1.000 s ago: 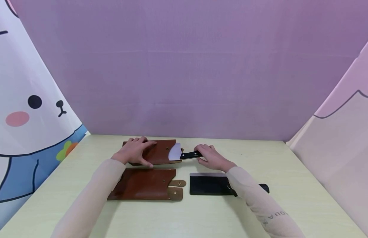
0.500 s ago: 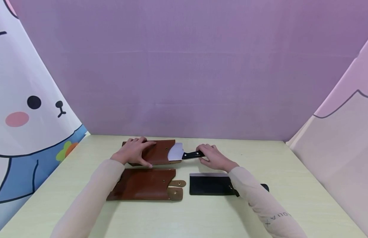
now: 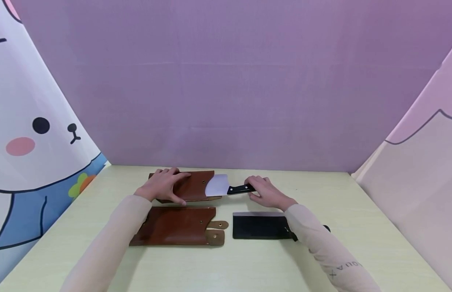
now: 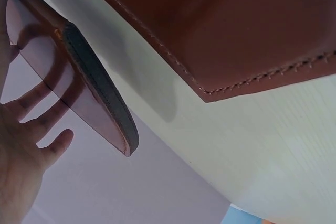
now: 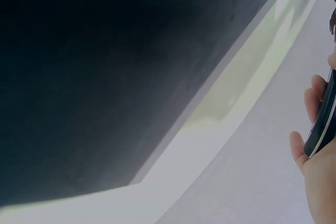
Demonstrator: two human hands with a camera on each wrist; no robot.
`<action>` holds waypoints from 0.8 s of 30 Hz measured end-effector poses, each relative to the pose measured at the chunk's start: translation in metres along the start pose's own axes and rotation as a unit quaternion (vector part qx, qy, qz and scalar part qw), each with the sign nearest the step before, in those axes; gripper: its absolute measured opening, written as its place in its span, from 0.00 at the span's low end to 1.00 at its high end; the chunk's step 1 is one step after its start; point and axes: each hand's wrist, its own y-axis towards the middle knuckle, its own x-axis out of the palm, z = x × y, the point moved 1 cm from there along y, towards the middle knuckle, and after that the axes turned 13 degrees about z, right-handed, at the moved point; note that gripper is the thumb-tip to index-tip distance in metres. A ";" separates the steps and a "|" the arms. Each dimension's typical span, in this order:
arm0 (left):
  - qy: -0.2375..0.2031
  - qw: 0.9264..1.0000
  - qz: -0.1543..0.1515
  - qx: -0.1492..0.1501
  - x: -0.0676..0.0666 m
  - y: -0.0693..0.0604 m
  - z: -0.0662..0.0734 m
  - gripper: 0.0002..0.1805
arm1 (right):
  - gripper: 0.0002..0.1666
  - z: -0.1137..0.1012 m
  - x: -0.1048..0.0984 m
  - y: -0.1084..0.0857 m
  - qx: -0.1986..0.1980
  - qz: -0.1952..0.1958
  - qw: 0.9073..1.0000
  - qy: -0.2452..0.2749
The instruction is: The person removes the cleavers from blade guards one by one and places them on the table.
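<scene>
At the back of the table, my left hand [image 3: 162, 184] grips a brown leather knife sheath [image 3: 196, 184] across its left end, with the thumb at the near edge. Protruding from the sheath's right opening is a cleaver with a pale blade [image 3: 216, 185]; the rest of the blade is hidden inside. My right hand [image 3: 266, 192] holds the cleaver's black riveted handle [image 3: 240, 189], and its fingers [image 5: 313, 95] curl round it in the right wrist view. The left wrist view shows the left hand's fingers [image 4: 39, 111] against the glossy sheath.
A second brown leather sheath [image 3: 178, 227], with two snap straps at its right end, lies nearer me. To its right lies a second, black-bladed cleaver [image 3: 259, 227], partly under my right forearm. A purple panel [image 3: 226, 101] stands behind the table.
My right hand has drawn the cleaver rightward, and more of its pale blade shows outside the sheath. The left hand and the held sheath have shifted very slightly left.
</scene>
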 end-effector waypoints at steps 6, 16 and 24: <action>0.000 1.000 -0.001 0.000 0.001 -0.001 -0.001 0.54 | 0.16 -0.001 -0.004 -0.002 0.004 -0.002 1.000 0.005; 0.001 1.000 -0.001 0.000 0.002 -0.002 -0.003 0.53 | 0.16 0.004 -0.006 -0.005 0.004 0.000 1.000 0.001; 0.004 1.000 0.001 0.003 0.000 -0.004 -0.003 0.53 | 0.16 0.009 -0.005 -0.007 0.001 0.005 1.000 0.003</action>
